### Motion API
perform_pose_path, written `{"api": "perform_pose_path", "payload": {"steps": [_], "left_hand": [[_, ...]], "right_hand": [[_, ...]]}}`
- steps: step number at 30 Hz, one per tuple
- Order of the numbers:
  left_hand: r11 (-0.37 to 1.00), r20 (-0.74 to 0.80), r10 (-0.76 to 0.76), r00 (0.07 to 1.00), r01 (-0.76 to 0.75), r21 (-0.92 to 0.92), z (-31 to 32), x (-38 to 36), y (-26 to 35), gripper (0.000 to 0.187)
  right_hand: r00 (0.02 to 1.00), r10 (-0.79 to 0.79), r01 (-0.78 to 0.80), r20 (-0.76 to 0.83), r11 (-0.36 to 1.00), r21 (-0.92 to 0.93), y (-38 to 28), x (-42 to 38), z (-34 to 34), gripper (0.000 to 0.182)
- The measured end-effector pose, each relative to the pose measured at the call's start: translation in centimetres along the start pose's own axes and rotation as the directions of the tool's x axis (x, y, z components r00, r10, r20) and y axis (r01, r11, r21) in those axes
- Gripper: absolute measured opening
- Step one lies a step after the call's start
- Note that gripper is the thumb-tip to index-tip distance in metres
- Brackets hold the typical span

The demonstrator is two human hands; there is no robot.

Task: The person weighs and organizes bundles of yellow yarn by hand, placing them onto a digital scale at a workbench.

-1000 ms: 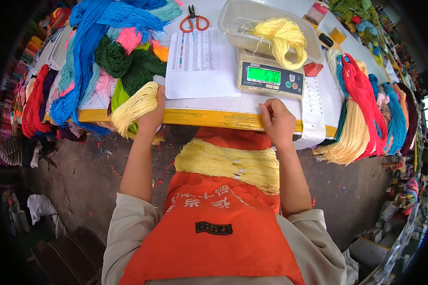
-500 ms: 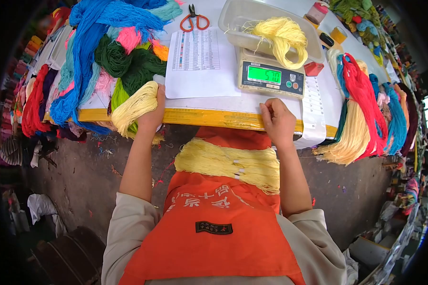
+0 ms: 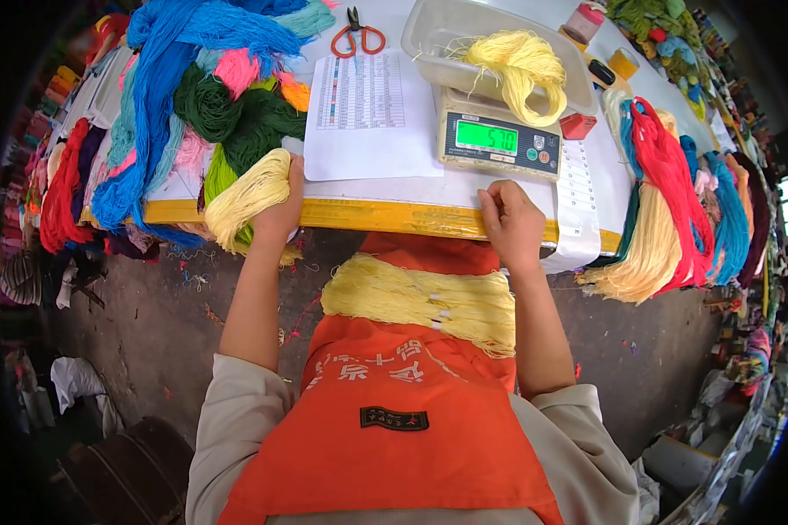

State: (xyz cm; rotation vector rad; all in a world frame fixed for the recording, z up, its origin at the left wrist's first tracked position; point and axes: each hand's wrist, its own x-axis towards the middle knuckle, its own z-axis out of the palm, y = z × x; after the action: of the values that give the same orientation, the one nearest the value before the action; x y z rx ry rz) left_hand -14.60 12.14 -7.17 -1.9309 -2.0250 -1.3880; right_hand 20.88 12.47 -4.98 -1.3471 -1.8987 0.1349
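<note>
The left hand holds 1 cream yarn bundle at the table. The right hand, loosely curled, rests on the edge below the scale, which reads 570 or 57.0, under a tub with yellow yarn.

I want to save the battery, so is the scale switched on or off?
On: the scale has a display lit green with dark digits.
</note>
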Motion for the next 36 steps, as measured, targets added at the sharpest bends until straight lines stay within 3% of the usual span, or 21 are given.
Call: {"api": "perform_pose_path", "payload": {"steps": [5, 10, 16, 22, 27, 30, 32, 34, 35, 36], "left_hand": [[0.998, 0.060, -0.051, 0.997, 0.049, 0.037, -0.1, 0.0, -0.3, 0.026], [0.999, 0.020, -0.029, 0.999, 0.030, -0.020, 0.1, 0.0, -0.1, 0.026], [1.000, 0.019, -0.026, 0.999, 0.026, 0.014, 0.2, 0.1, -0.3, 0.028], [0.996, 0.033, -0.008, 0.999, 0.005, 0.089, 0.3, -0.1, -1.2, 0.031], [0.990, 0.048, -0.065, 0.997, 0.059, 0.125, 1.0, -0.3, -1.8, 0.038], [0.993, 0.135, -0.116, 0.984, 0.120, -0.020, -0.4, -0.2, -0.6, 0.035], [0.985, 0.089, -0.125, 0.988, 0.135, -0.111, -1.3, -0.6, -0.4, 0.033], [0.905, 0.101, -0.340, 0.935, 0.354, -0.237, -3.6, -1.5, 1.4, 0.027], [0.842, 0.086, -0.278, 0.957, 0.286, -0.457, -4.3, -2.2, 2.0, 0.017], [0.847, 0.081, -0.277, 0.957, 0.283, -0.450, -5.3, -2.9, 3.0, 0.017]], "right_hand": [[1.000, 0.018, -0.018, 0.007, 1.000, 0.011, 0.1, -0.1, -0.1, 0.015], [0.964, 0.263, -0.261, 0.036, 0.910, 0.321, 1.3, -0.2, 0.2, 0.015], [0.923, 0.383, -0.323, 0.046, 0.702, 0.634, 2.7, 0.4, 0.1, 0.013], [0.921, 0.387, -0.307, 0.038, 0.665, 0.680, 2.9, 0.0, -0.2, 0.012], [0.947, 0.322, -0.283, 0.001, 0.831, 0.479, 3.1, 0.2, 0.3, 0.018], [0.953, 0.302, -0.279, 0.024, 0.845, 0.457, 2.7, 0.1, -0.1, 0.019], [0.955, 0.296, -0.272, 0.015, 0.855, 0.441, 2.5, -0.2, -0.5, 0.018], [0.952, 0.307, -0.276, 0.015, 0.832, 0.481, 2.2, -0.4, -0.5, 0.018], [0.952, 0.304, -0.272, 0.015, 0.829, 0.488, 2.1, -0.3, -0.4, 0.018], [0.955, 0.295, -0.268, 0.009, 0.854, 0.447, 2.1, -0.4, -0.5, 0.018]]}}
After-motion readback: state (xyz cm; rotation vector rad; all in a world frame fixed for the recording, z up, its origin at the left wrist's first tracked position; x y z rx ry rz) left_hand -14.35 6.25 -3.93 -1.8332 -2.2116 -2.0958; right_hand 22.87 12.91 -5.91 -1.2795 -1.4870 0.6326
